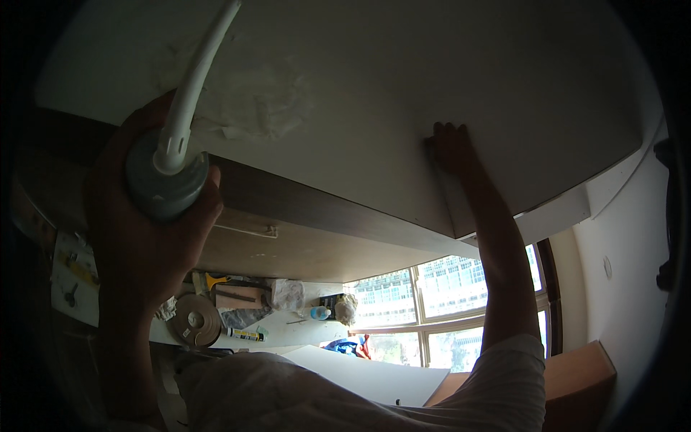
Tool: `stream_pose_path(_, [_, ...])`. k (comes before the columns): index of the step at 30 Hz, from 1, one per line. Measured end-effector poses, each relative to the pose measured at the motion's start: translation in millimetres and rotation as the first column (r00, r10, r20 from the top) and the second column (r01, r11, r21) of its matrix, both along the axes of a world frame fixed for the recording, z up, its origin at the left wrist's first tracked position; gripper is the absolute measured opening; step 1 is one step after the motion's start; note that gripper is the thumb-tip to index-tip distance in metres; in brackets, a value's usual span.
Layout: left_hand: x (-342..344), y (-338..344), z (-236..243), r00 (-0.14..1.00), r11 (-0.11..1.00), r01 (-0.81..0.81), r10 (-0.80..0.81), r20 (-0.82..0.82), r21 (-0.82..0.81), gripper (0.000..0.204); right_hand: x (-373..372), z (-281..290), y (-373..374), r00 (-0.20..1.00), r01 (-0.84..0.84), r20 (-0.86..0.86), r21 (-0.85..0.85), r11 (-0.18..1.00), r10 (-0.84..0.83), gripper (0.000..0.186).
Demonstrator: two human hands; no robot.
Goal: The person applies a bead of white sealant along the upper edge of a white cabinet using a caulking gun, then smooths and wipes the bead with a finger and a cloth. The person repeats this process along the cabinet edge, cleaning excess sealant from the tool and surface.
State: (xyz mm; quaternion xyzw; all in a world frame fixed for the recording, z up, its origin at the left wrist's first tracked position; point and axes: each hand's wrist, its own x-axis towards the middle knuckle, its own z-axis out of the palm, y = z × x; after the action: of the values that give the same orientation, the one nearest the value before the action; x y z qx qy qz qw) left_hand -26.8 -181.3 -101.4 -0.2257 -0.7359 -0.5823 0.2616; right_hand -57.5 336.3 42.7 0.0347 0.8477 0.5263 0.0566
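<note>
My left hand is wrapped round a grey-green cylindrical container, its round end facing me. A long, curved white nozzle tube rises from that end toward the pale panel overhead. Whitish uneven smears spread over the panel beside the tube. Farther right, my right hand presses up against the panel near a seam, fingers bent. Something small and dark shows at its fingertips; shadow hides what it is.
Below the brown board, a work surface holds a roll of brown banding, a cartridge, a yellow-handled tool and a bottle. Windows stand beyond. A white board and an orange-brown panel are lower right.
</note>
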Motion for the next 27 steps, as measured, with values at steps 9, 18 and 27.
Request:
stream_pose_path(9, [-3.0, 3.5, -2.5, 0.997, 0.998, -0.027, 0.031, -0.069, 0.052, 0.059, 19.8, -1.9, -7.7, 0.999, -0.038, -0.02, -0.019, 0.999, 0.038, 0.037])
stream_pose_path(18, [-0.2, 4.5, 0.3, 0.997, 0.997, -0.028, 0.033, -0.068, 0.079, 0.059, 14.4, 17.6, -12.1, 0.998, 0.057, 0.011, -0.035, 0.998, -0.056, 0.025])
stream_pose_path(27, [-5.9, 5.7, 3.0, 0.993, 0.999, -0.02, 0.023, -0.12, 0.03, 0.06, -37.2, 14.5, 20.0, 0.99, 0.097, -0.087, -0.155, 0.983, -0.111, 0.035])
